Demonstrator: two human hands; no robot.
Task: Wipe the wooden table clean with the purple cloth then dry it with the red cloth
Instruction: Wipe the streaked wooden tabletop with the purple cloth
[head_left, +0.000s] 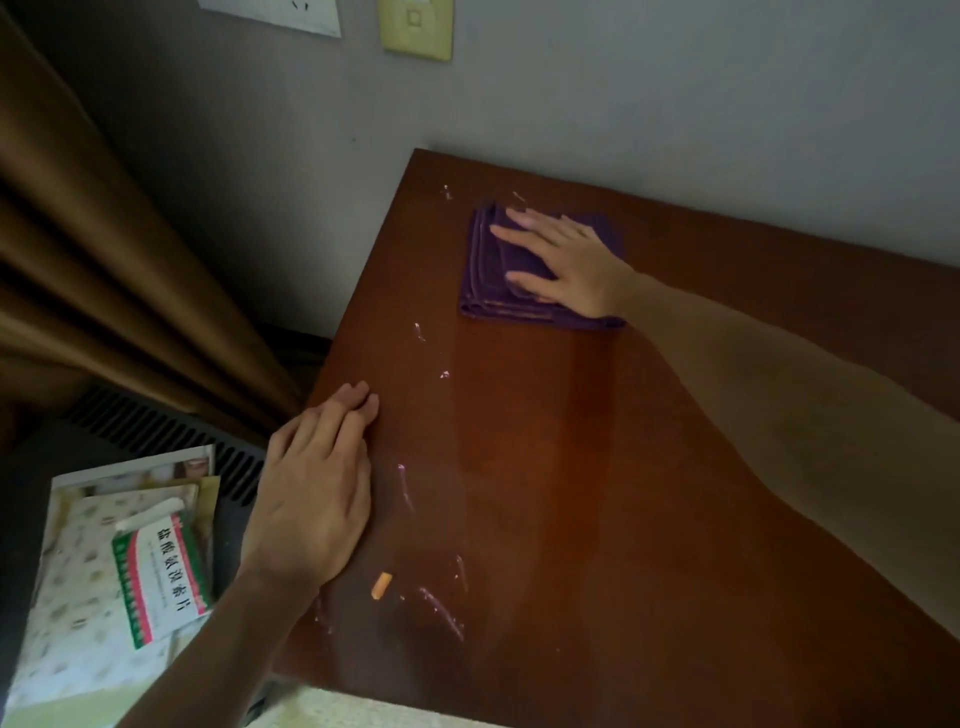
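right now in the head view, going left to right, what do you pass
brown curtain → green and white medicine packet → left hand flat on the wooden table's edge → small orange scrap → folded purple cloth → right hand pressing it

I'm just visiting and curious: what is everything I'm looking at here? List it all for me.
wooden table: one, reddish brown, fills the right and centre, against the wall
purple cloth: one, folded, flat on the far part of the table
white smears: several, whitish, scattered down the table's left side
orange scrap: one, small, near the table's front left
curtain: one, brown, hanging at left
wall plate: one, yellowish, on the grey wall at top
medicine box: one, white, green and pink, on a stack of papers at lower left
vent grille: one, dark, slatted, below the curtain
left hand: one, flat on the table's left edge
right hand: one, fingers straight, pressing on the purple cloth
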